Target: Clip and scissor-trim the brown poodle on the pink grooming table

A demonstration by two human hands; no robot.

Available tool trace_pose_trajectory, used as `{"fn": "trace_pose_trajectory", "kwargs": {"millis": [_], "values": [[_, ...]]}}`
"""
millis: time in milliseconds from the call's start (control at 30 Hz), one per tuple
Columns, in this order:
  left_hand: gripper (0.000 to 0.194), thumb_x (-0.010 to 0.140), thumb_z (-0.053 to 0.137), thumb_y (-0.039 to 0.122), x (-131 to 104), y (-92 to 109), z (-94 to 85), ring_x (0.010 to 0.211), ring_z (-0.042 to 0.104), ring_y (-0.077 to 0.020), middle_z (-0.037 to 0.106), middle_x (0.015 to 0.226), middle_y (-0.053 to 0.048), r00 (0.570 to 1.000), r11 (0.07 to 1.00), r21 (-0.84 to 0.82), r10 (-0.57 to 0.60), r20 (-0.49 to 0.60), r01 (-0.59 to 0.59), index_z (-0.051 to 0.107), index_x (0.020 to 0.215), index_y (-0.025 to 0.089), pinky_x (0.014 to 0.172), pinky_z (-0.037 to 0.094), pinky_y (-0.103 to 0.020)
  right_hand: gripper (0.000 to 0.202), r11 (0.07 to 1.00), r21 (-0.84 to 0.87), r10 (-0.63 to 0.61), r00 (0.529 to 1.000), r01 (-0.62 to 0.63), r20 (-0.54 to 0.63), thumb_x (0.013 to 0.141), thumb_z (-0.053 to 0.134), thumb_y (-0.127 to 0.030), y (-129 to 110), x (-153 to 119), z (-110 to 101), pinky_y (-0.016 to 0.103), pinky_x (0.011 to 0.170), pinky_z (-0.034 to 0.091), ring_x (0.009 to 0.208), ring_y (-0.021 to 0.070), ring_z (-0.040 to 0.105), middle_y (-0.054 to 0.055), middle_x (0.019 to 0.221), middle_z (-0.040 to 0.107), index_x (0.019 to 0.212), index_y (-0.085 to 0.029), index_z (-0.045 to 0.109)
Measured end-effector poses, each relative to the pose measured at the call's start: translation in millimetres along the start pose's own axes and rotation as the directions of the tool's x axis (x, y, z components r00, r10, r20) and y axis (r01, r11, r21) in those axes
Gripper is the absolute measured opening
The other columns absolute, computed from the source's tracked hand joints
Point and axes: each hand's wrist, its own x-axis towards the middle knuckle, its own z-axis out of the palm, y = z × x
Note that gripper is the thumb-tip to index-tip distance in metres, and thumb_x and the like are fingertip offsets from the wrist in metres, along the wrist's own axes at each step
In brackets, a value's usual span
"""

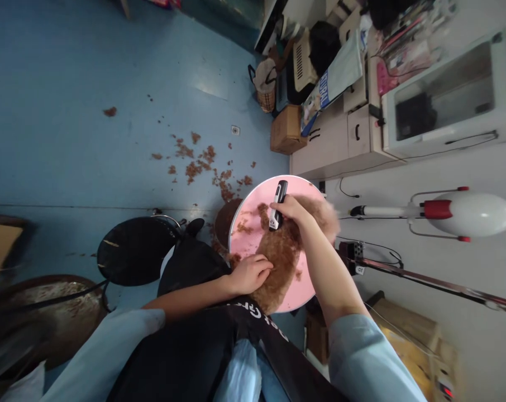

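Observation:
A brown curly-haired dog (280,259) is on a round pink table (247,220), with loose tufts of its fur around it. My right hand (292,209) is closed around a black and white clipper (278,205), which lies over the dog's body. The fingertips of that hand curl over the clipper's side. My left hand (252,273) rests on the dog's fur near the table's lower left, its fingers bent and close together. Whether those fingers pinch any fur is hard to see.
Cut fur (200,162) is scattered over the blue floor (89,151). A black round stool (138,250) stands at the left. Cabinets (326,139), a cardboard box (287,129) and a dryer (471,214) are beyond and right. A pole (437,283) runs along the right.

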Motion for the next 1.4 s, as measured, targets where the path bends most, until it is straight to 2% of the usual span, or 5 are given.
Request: {"fn": "trace_pose_trajectory", "kwargs": {"millis": [533, 733, 1100, 1267, 1400], "values": [[0.023, 0.090, 0.049, 0.015, 1, -1, -0.7, 0.082, 0.064, -0.0166, 0.069, 0.089, -0.006, 0.999, 0.998, 0.059, 0.002, -0.035, 0.000, 0.071, 0.093, 0.016, 0.076, 0.052, -0.029, 0.026, 0.978, 0.194, -0.136, 0.934, 0.074, 0.332, 0.067, 0.076, -0.033, -1, -28, 11, 0.022, 0.033, 0.040, 0.041, 0.0124, 0.052, -0.001, 0.056, 0.061, 0.078, -0.018, 0.058], [0.021, 0.089, 0.051, 0.012, 3, 0, -2.7, 0.081, 0.064, -0.0158, 0.069, 0.089, -0.006, 0.999, 0.999, 0.044, -0.022, -0.043, 0.024, 0.071, 0.091, 0.016, 0.076, 0.052, -0.027, 0.021, 0.978, 0.189, -0.038, 0.963, 0.091, -0.268, 0.073, 0.069, -0.032, 22, -17, -32, 0.021, 0.032, 0.032, 0.037, 0.0089, 0.043, -0.005, 0.050, 0.051, 0.073, -0.020, 0.052], [0.020, 0.087, 0.053, 0.010, 4, 2, -4.8, 0.081, 0.065, -0.0156, 0.070, 0.087, -0.005, 0.998, 0.995, 0.092, -0.025, -0.066, 0.031, 0.072, 0.089, 0.016, 0.076, 0.053, -0.027, 0.021, 0.982, 0.136, -0.099, 0.971, 0.131, -0.220, 0.073, 0.070, -0.026, 10, -33, -19, 0.022, 0.039, 0.037, 0.043, 0.0100, 0.046, -0.004, 0.053, 0.052, 0.070, -0.019, 0.051], [0.019, 0.089, 0.053, 0.016, 5, 5, -11.2, 0.082, 0.064, -0.0169, 0.068, 0.087, -0.006, 0.996, 0.991, 0.129, -0.019, -0.093, 0.031, 0.071, 0.092, 0.016, 0.077, 0.053, -0.029, 0.027, 0.909, 0.378, -0.244, 0.960, 0.176, 0.141, 0.074, 0.073, -0.035, 14, -57, -5, 0.020, 0.037, 0.040, 0.043, 0.0095, 0.051, -0.002, 0.062, 0.059, 0.082, -0.019, 0.052], [0.024, 0.085, 0.063, 0.030, 13, 12, -21.2, 0.092, 0.061, -0.0209, 0.064, 0.098, -0.009, 0.991, 0.968, 0.250, 0.054, -0.125, -0.021, 0.071, 0.103, 0.016, 0.086, 0.051, -0.034, 0.031, 0.759, 0.576, -0.201, 0.951, 0.304, -0.236, 0.075, 0.071, -0.039, 46, -74, -24, 0.019, 0.037, 0.040, 0.042, 0.0073, 0.049, -0.004, 0.065, 0.058, 0.087, -0.021, 0.048]]}}
